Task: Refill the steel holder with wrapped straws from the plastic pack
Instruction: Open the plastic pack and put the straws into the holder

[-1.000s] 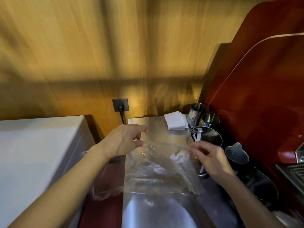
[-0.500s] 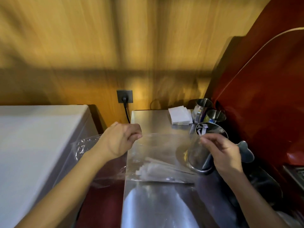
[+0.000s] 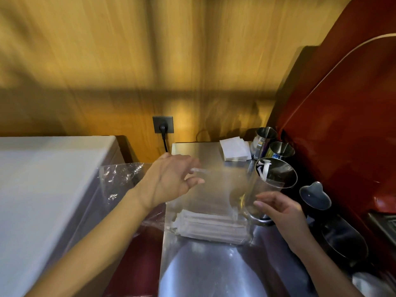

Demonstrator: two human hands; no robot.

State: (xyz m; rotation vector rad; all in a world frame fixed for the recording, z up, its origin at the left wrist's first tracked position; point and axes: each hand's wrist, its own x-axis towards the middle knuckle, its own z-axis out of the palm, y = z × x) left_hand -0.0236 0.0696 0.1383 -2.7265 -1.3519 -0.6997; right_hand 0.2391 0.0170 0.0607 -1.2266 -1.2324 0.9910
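The clear plastic pack rests on the steel counter, its film lifted at the top. Inside it, a bundle of white wrapped straws lies flat along the bottom. My left hand is at the pack's upper left edge, and its fingers loosely pinch the film. The steel holder stands just right of the pack and has a couple of wrapped straws in it. My right hand hovers at the holder's base with fingers apart and holds nothing.
Two smaller steel cups and a stack of white napkins sit at the counter's back. A red machine walls off the right. There is a white cabinet on the left and a wall socket behind.
The pack has sunk onto the counter and the straws have settled flat at its bottom. My right hand let go of the pack's right edge and dropped toward the holder's base. My left fingers loosened.
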